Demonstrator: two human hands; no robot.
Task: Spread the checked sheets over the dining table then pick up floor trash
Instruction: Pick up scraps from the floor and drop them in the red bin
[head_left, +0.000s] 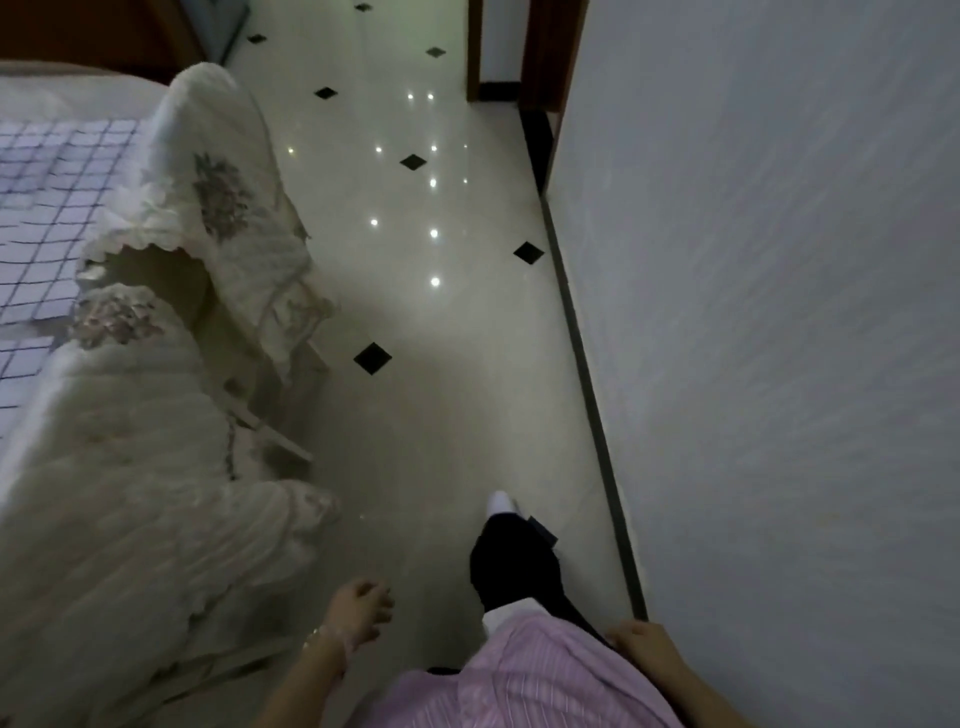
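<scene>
The checked sheet (47, 218), pale with a dark grid, lies spread on the dining table at the far left. My left hand (363, 608) hangs low over the floor beside the nearest covered chair, fingers loosely curled and holding nothing. My right hand (641, 647) is at my hip by the wall, its fingers hidden behind my pink striped shirt. I see no clear trash on the glossy tiled floor (415, 415); a tiny pale speck (362, 516) lies near the chair's hem.
Two chairs in frilled white covers (223, 208) (135, 493) line the table's edge on the left. A white wall (753, 364) with a dark skirting strip bounds the right. My dark trouser leg (511, 561) steps forward along the corridor toward a wooden doorframe (474, 52).
</scene>
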